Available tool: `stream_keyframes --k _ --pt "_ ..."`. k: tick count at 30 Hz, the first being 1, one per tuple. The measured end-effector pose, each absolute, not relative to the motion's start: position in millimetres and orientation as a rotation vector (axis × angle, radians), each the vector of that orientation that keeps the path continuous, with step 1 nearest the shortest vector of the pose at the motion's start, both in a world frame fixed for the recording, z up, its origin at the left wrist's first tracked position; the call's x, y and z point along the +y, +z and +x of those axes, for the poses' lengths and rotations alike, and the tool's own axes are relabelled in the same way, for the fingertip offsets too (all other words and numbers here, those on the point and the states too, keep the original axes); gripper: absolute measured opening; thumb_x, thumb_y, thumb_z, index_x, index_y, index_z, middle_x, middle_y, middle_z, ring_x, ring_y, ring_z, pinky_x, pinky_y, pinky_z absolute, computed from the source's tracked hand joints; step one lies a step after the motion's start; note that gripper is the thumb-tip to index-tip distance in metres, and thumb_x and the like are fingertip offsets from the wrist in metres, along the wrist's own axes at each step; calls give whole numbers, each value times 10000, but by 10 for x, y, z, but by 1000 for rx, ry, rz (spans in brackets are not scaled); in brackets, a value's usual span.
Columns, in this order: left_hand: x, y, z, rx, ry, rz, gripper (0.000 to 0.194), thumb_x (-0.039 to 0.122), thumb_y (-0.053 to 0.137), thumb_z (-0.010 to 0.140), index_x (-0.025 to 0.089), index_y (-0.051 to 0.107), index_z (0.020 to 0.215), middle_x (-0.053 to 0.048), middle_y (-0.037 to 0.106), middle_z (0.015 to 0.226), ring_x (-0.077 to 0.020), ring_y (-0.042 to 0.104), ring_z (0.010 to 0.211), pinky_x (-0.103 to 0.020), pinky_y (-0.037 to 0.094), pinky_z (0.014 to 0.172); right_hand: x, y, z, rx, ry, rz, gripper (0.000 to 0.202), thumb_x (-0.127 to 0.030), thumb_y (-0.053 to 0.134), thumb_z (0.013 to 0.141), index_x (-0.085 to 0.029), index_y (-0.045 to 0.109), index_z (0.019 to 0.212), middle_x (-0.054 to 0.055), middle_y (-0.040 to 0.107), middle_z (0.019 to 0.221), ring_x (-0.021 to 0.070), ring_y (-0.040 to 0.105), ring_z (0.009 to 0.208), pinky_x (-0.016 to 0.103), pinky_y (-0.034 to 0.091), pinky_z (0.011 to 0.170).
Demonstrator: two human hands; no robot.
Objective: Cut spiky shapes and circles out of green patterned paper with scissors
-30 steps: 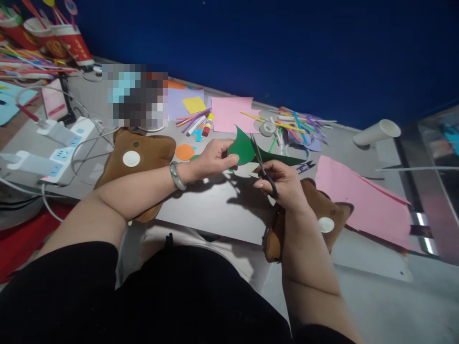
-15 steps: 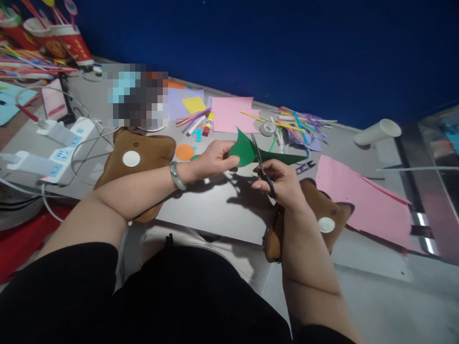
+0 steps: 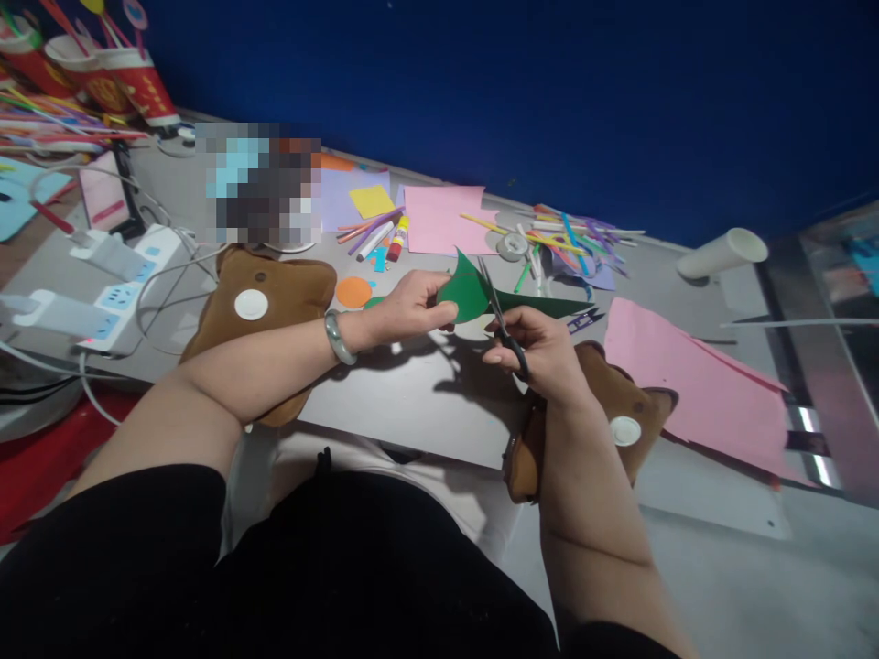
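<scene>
A sheet of green paper (image 3: pixel 468 291), partly cut, is pinched by its left side between the thumb and fingers of my left hand (image 3: pixel 418 304). My right hand (image 3: pixel 539 348) grips a pair of black-handled scissors (image 3: pixel 506 337), whose blades point up and lie across the paper. To the right of the blades a darker strip of the same paper reaches out beyond my right hand. Under my forearms lie two brown plush cushions, the left cushion (image 3: pixel 265 284) and the right cushion (image 3: pixel 622 389), each with a white round patch.
An orange paper disc (image 3: pixel 354 292), a glue stick (image 3: pixel 398 240), pink paper (image 3: pixel 443 220) and a tape roll (image 3: pixel 512 245) lie behind my hands. Thread snips (image 3: pixel 586 320) and a larger pink sheet (image 3: pixel 693 384) are at right. A power strip (image 3: pixel 127 293) with cables stands left.
The green paper has shifted and turned very slightly against the scissors. Both hands keep almost the same place and grip.
</scene>
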State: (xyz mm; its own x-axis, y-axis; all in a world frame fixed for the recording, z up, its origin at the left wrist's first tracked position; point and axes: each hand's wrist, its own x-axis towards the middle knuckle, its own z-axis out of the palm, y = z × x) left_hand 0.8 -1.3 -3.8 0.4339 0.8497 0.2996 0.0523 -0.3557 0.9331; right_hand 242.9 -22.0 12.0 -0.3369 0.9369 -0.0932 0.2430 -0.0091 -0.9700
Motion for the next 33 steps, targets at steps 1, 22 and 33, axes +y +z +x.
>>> stream_keyframes --k 1,22,33 --pt "-13 -42 8 780 1046 1729 136 261 550 777 187 546 663 2 600 641 -93 493 582 -237 372 550 -222 122 2431 -1632 1388 -1240 686 -630 1070 413 -217 698 814 -56 567 531 103 481 453 236 374 427" --pt "-19 -81 15 766 1115 1656 129 238 566 816 195 521 703 -10 622 663 -119 570 616 -247 432 572 -240 126 2412 -1616 1407 -1232 672 -678 1041 462 -221 680 797 -55 564 500 91 439 403 228 328 386" --pt "-7 -82 47 744 1145 1436 322 468 671 898 194 551 781 11 566 727 -94 569 611 -241 512 579 -239 138 2405 -1608 1392 -1237 656 -653 1053 458 -233 677 794 -52 583 513 108 461 391 250 335 371"
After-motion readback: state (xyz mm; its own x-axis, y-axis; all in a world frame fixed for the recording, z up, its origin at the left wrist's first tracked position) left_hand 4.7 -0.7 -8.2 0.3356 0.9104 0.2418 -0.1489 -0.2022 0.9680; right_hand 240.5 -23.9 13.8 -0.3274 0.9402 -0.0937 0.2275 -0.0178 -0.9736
